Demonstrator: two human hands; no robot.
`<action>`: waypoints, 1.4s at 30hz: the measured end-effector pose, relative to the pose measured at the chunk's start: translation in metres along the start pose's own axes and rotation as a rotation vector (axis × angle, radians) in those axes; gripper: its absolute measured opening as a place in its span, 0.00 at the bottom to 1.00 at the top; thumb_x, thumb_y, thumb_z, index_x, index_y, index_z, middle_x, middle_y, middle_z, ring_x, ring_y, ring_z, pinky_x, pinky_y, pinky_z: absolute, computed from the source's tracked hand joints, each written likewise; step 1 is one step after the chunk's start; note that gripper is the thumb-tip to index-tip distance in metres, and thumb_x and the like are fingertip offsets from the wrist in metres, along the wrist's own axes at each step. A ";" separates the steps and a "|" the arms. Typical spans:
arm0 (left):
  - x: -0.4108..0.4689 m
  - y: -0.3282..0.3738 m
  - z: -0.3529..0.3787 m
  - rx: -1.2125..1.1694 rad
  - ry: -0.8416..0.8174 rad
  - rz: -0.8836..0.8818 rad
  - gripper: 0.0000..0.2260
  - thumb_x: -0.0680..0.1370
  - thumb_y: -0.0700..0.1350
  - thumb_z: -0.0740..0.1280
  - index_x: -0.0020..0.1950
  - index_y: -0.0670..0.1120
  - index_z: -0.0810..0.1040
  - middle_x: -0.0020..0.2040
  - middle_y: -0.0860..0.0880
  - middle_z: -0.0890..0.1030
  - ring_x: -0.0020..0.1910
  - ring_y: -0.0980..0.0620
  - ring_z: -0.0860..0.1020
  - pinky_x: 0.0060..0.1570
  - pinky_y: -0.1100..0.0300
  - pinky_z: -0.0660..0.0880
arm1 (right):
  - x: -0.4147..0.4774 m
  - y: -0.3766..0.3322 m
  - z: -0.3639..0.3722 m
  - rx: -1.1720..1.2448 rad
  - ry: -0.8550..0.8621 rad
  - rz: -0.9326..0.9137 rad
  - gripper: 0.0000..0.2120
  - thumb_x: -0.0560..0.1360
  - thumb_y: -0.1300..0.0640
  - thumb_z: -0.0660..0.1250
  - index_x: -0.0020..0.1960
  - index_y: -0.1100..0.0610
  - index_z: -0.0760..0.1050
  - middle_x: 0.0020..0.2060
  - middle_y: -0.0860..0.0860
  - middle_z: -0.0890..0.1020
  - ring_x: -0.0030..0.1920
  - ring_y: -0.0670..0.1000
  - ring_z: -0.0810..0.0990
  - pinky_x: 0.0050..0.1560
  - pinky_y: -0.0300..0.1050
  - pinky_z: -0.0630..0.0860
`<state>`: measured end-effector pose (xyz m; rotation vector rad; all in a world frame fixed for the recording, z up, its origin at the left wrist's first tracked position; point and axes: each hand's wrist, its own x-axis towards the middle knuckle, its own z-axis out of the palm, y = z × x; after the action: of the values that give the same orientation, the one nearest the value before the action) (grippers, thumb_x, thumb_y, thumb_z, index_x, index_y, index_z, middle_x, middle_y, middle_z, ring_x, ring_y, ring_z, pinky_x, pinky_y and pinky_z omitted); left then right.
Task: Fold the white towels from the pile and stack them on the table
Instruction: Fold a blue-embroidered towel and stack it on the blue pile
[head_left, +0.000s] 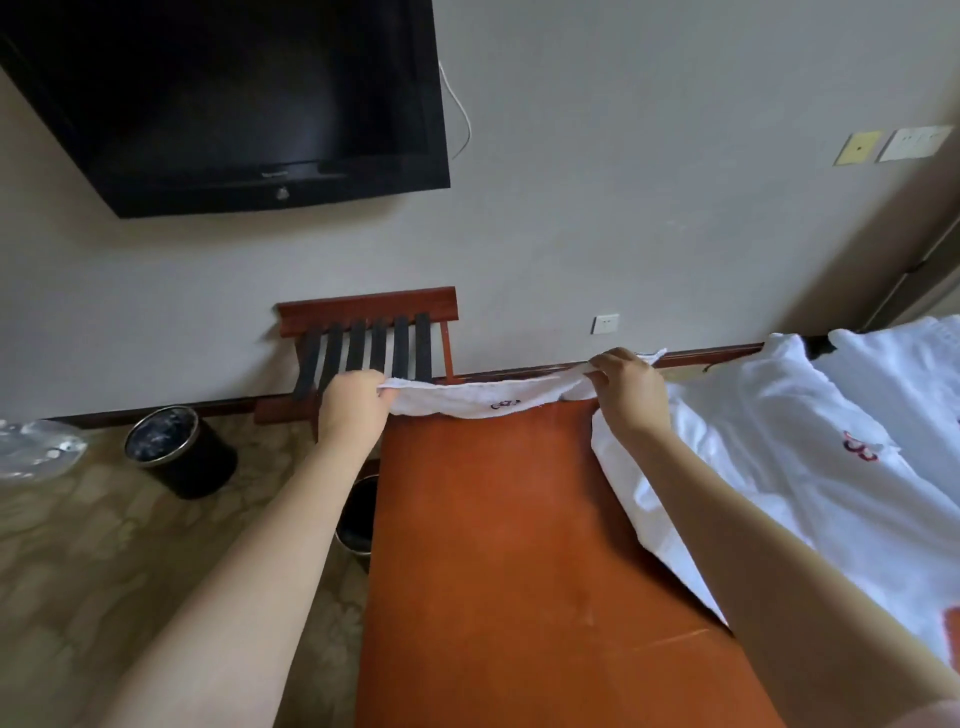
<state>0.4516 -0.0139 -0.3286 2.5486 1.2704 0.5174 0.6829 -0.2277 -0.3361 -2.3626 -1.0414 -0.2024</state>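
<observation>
A white towel (483, 397) with a small dark logo stretches across the far end of the orange-brown table (509, 545). My left hand (353, 408) grips its left end at the table's far left corner. Its right end is pinched by my right hand (628, 392), held slightly above the table. A pile of white towels (789, 447), one showing a red logo, covers the right side of the table and reaches under my right forearm.
A wooden luggage rack (371, 340) with black straps stands against the wall beyond the table. Two black bins stand on the carpet: one (179, 449) at the left, another (357, 517) beside the table's left edge. A television (234, 98) hangs on the wall.
</observation>
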 end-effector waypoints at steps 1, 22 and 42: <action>-0.016 -0.003 0.002 0.028 -0.011 -0.001 0.15 0.78 0.42 0.61 0.31 0.44 0.70 0.28 0.48 0.70 0.30 0.49 0.71 0.26 0.60 0.63 | -0.016 0.002 -0.001 -0.001 -0.014 -0.004 0.09 0.77 0.63 0.63 0.52 0.64 0.81 0.51 0.58 0.81 0.49 0.62 0.79 0.44 0.50 0.72; -0.270 -0.020 0.058 0.165 -0.451 -0.230 0.17 0.81 0.42 0.59 0.32 0.41 0.69 0.33 0.44 0.71 0.40 0.40 0.75 0.38 0.51 0.68 | -0.250 0.068 0.021 -0.245 -0.521 0.021 0.08 0.75 0.58 0.61 0.42 0.58 0.79 0.40 0.50 0.78 0.39 0.54 0.78 0.31 0.42 0.69; -0.441 -0.061 0.046 0.277 -0.521 -0.103 0.15 0.80 0.46 0.58 0.34 0.49 0.72 0.33 0.52 0.72 0.31 0.55 0.70 0.27 0.63 0.61 | -0.431 0.054 -0.030 -0.375 -0.563 0.039 0.08 0.74 0.58 0.62 0.41 0.56 0.79 0.38 0.49 0.78 0.35 0.51 0.74 0.28 0.40 0.65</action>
<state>0.1808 -0.3356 -0.4826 2.5583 1.3245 -0.3525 0.4271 -0.5490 -0.4812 -2.8642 -1.2956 0.3343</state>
